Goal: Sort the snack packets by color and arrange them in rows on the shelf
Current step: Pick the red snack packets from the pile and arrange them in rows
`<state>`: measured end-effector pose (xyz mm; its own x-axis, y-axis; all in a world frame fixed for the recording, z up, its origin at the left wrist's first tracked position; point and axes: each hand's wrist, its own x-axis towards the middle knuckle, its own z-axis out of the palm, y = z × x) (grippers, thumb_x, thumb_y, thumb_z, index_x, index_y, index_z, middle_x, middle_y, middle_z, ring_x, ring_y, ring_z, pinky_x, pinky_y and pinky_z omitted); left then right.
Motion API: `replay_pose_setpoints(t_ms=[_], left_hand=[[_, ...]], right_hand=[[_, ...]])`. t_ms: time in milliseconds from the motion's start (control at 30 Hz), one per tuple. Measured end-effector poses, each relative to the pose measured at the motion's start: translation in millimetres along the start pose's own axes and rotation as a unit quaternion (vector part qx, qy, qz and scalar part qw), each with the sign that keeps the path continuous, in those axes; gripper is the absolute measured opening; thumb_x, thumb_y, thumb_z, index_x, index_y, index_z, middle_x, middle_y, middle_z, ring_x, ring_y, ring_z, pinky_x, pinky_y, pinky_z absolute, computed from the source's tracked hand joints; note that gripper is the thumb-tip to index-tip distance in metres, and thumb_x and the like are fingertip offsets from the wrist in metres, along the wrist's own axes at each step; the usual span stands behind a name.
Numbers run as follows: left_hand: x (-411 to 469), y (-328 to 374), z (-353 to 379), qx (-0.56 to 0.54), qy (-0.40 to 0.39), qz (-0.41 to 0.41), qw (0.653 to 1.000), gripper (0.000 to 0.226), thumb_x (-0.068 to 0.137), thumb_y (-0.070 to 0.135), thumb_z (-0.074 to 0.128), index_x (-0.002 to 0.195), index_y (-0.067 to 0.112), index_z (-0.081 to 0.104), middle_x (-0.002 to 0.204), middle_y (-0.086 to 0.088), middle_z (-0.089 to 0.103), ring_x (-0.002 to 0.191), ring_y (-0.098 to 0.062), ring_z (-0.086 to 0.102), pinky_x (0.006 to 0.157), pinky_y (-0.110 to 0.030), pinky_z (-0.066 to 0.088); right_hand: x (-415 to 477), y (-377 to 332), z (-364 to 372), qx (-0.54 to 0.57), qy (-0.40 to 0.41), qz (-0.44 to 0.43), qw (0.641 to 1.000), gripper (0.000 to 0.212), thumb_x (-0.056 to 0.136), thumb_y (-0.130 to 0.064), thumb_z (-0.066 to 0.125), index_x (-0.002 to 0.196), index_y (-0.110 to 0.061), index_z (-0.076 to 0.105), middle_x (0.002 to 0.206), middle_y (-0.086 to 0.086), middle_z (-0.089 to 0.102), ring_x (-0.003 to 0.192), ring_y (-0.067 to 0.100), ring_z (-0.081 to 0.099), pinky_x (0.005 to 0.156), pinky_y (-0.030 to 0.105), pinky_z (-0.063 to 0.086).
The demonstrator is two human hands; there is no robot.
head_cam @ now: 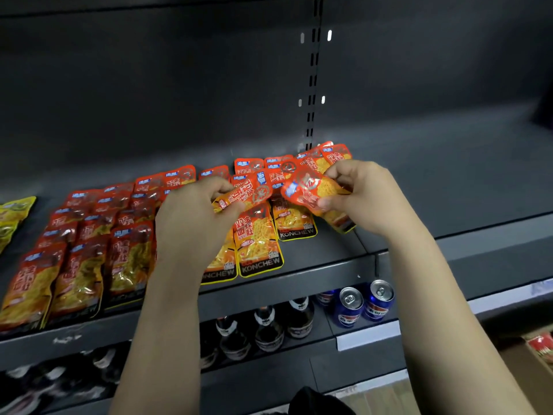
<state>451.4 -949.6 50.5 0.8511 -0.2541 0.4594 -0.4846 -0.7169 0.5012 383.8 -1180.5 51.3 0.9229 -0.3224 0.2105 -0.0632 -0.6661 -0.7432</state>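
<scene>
**Two red packets in hand over the shelf**

The left hand [194, 211] pinched one red packet [245, 194]; the right hand [362, 196] gripped another, seemingly creased [314, 193]. Both hung above the red rows [98, 235] on the shelf [299, 274]. Best laid flat, label up, overlapping the right-hand row's last packet.

At the centre of the frame I see the left hand [194, 214] pinching one orange-red packet [248, 194] and the right hand [362, 199] gripping another packet [311, 190], both just above the rows of matching packets [89, 235] on the dark shelf [299, 274]. Yellow packets [12, 217] lie at the left edge. Blue cans [363, 301] and dark bottles [266, 327] stand lower down.
</scene>
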Motion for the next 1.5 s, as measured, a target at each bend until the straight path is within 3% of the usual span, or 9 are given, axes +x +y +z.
replay_pose_setpoints(t_ms=[167,300,500,633,800,1067,1300,1400,1500], left_hand=[[-5,-3,-5,0.006,0.005,-0.003,1.0,0.027,0.08,0.036,0.074,0.103,0.021,0.071,0.099,0.002,0.073,0.09,-0.018,0.066,0.076,-0.031,0.047],[-7,-6,-7,-0.003,0.0,-0.009,1.0,0.029,0.081,0.037,0.073,0.105,0.021,0.071,0.102,0.004,0.073,0.093,-0.017,0.067,0.081,-0.035,0.052],[-5,-8,-8,-0.007,-0.001,-0.012,1.0,0.028,0.08,0.039,0.073,0.103,0.022,0.071,0.1,0.002,0.073,0.091,-0.018,0.067,0.08,-0.039,0.054],[-3,-7,-6,-0.014,-0.003,-0.019,1.0,0.027,0.08,0.036,0.074,0.103,0.021,0.071,0.101,0.002,0.073,0.092,-0.017,0.065,0.079,-0.035,0.052],[-1,-8,-4,-0.014,-0.006,-0.017,1.0,0.028,0.081,0.036,0.074,0.103,0.02,0.072,0.1,0.002,0.073,0.092,-0.016,0.065,0.076,-0.03,0.047],[1,-5,-6,-0.021,-0.005,-0.015,1.0,0.025,0.082,0.037,0.073,0.102,0.021,0.071,0.1,0.003,0.073,0.091,-0.016,0.065,0.078,-0.036,0.053],[1,-7,-4,-0.015,-0.005,-0.013,1.0,0.026,0.081,0.036,0.073,0.101,0.021,0.071,0.098,0.003,0.073,0.09,-0.017,0.065,0.074,-0.031,0.047],[0,-7,-3,-0.013,-0.005,-0.014,1.0,0.027,0.081,0.036,0.073,0.103,0.021,0.071,0.101,0.004,0.073,0.095,-0.016,0.065,0.08,-0.033,0.05],[-1,-6,-3,-0.015,0.001,-0.007,1.0,0.027,0.081,0.035,0.073,0.104,0.02,0.071,0.102,0.003,0.073,0.095,-0.016,0.065,0.082,-0.035,0.051]], right_hand=[[-2,4,22,0.12,-0.057,0.05,0.99,0.061,0.052,-0.042,0.088,0.1,-0.018,0.058,0.098,0.016,0.071,0.091,0.034,0.069,0.077,0.051,0.058],[-2,11,32,0.166,-0.108,0.071,0.978,0.035,0.074,-0.002,0.08,0.104,-0.011,0.066,0.093,0.002,0.076,0.086,0.015,0.073,0.087,0.042,0.057],[-1,15,42,0.091,-0.094,0.067,0.989,0.027,0.075,-0.016,0.081,0.1,-0.015,0.071,0.092,0.003,0.074,0.089,0.021,0.07,0.087,0.047,0.055],[0,11,42,0.036,-0.08,0.061,0.994,0.02,0.075,-0.021,0.082,0.088,-0.019,0.068,0.084,-0.002,0.068,0.083,0.018,0.066,0.079,0.037,0.054],[1,10,42,0.003,-0.092,0.069,0.993,0.024,0.076,-0.024,0.082,0.093,-0.016,0.068,0.079,-0.006,0.063,0.078,0.015,0.061,0.069,0.03,0.048],[6,10,44,-0.013,-0.094,0.087,0.992,0.027,0.073,-0.023,0.083,0.092,-0.014,0.066,0.086,0.005,0.069,0.082,0.022,0.066,0.076,0.04,0.055],[7,5,44,-0.051,-0.076,0.089,0.992,0.025,0.077,-0.025,0.081,0.076,-0.02,0.056,0.069,-0.007,0.052,0.064,0.01,0.05,0.055,0.027,0.036],[7,4,45,-0.067,-0.071,0.086,0.991,0.024,0.078,-0.027,0.079,0.086,-0.018,0.059,0.071,-0.009,0.048,0.066,0.009,0.047,0.056,0.027,0.034],[5,2,44,-0.074,-0.062,0.09,0.991,0.034,0.076,-0.028,0.081,0.096,-0.017,0.056,0.08,-0.008,0.05,0.081,0.016,0.053,0.067,0.029,0.039]])
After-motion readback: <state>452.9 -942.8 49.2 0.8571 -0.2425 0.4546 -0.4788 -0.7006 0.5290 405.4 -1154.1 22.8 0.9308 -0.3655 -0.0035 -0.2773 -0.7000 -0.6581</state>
